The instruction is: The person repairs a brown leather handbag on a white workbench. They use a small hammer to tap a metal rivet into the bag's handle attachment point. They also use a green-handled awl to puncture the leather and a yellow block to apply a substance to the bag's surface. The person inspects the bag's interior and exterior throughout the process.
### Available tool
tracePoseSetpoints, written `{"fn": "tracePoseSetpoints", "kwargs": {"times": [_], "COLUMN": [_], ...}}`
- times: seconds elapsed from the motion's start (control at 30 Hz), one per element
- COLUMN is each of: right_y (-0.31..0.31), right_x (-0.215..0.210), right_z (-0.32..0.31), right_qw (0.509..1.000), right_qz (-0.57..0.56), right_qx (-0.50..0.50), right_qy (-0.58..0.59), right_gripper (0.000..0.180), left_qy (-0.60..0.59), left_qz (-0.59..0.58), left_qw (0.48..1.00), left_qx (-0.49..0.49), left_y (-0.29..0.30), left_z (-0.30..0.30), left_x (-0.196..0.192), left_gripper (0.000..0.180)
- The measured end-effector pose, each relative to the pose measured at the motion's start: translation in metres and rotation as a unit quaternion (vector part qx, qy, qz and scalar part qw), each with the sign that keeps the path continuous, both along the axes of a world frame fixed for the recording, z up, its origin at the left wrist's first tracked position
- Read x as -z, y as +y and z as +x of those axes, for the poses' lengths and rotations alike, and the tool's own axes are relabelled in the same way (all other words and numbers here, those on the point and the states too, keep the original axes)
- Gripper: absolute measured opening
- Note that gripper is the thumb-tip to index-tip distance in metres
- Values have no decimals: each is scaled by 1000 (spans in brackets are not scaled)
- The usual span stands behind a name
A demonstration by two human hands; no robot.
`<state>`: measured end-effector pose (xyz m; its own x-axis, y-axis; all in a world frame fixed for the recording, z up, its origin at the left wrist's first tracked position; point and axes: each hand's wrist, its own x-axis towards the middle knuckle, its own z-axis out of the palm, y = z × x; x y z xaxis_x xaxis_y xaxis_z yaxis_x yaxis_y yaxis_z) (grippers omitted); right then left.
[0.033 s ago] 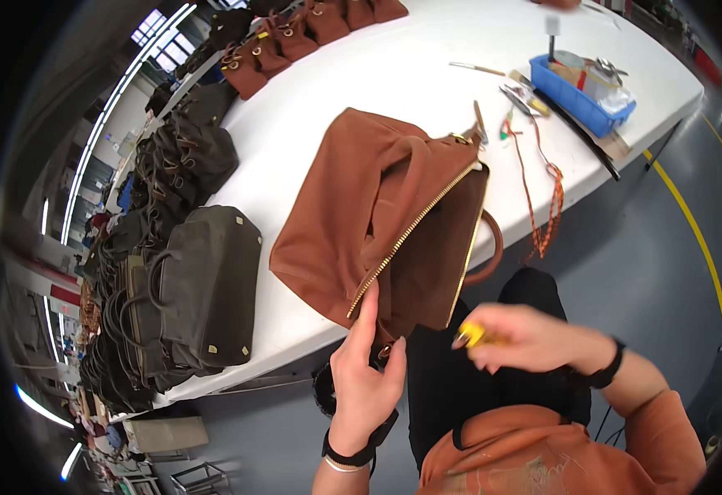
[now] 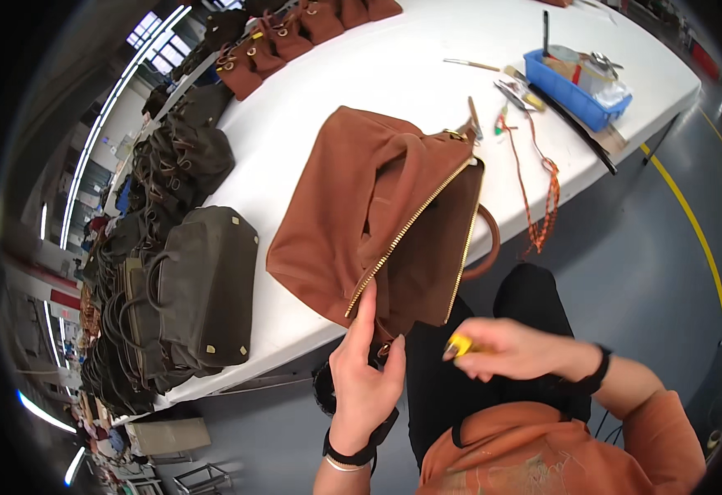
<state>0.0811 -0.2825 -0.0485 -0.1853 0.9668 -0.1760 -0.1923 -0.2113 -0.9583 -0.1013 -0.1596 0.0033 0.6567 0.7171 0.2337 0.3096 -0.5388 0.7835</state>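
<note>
A brown handbag [image 2: 328, 214] lies tilted at the table's near edge, its gold-toothed zipper [image 2: 417, 221] unzipped and the dark brown lining [image 2: 431, 256] showing. My left hand [image 2: 366, 367] grips the near end of the bag, index finger along the zipper edge and thumb beside a small metal ring [image 2: 384, 350]. To the right of that end, over my lap, my right hand [image 2: 513, 348] is closed around a small yellow object with a metal tip [image 2: 460, 344]. Its exact kind is hidden by the fingers, and it is apart from the bag.
Dark handbags [image 2: 204, 285] crowd the left side of the white table [image 2: 286, 124]. Several brown bags [image 2: 274, 49] line the far edge. At the right stand a blue tray [image 2: 571, 91] of supplies, loose hand tools [image 2: 519, 97] and an orange braided cord [image 2: 549, 202] hanging over the edge.
My right hand with the yellow object has shifted slightly left, toward the bag. The whole view has moved a little; my left hand keeps its hold.
</note>
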Motion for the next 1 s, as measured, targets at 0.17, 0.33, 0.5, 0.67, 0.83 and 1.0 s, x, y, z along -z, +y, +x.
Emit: {"fn": "tracePoseSetpoints", "kwargs": {"times": [0.17,0.33,0.5,0.67,0.83,1.0], "right_y": [5,28,42,47,49,53], "right_x": [46,53,68,69,67,63], "right_z": [-48,-55,-57,-60,-61,-61], "right_qw": [957,902,855,829,823,830], "right_qz": [-168,-243,-256,-241,-242,-233], "right_qx": [45,80,40,12,32,43], "right_qy": [232,347,450,504,513,504], "right_gripper": [37,48,49,46,41,41], "left_qy": [-3,2,-5,2,1,3], "left_qz": [-13,-26,-44,17,-23,-17], "left_qw": [1000,1000,999,999,999,1000], "left_qx": [-14,-1,-8,-31,-22,-20], "left_y": [-10,-11,-11,-8,-9,-8], "left_z": [-6,-11,-6,-5,-4,-4], "left_x": [12,22,16,20,17,14], "left_gripper": [71,75,75,70,76,76]}}
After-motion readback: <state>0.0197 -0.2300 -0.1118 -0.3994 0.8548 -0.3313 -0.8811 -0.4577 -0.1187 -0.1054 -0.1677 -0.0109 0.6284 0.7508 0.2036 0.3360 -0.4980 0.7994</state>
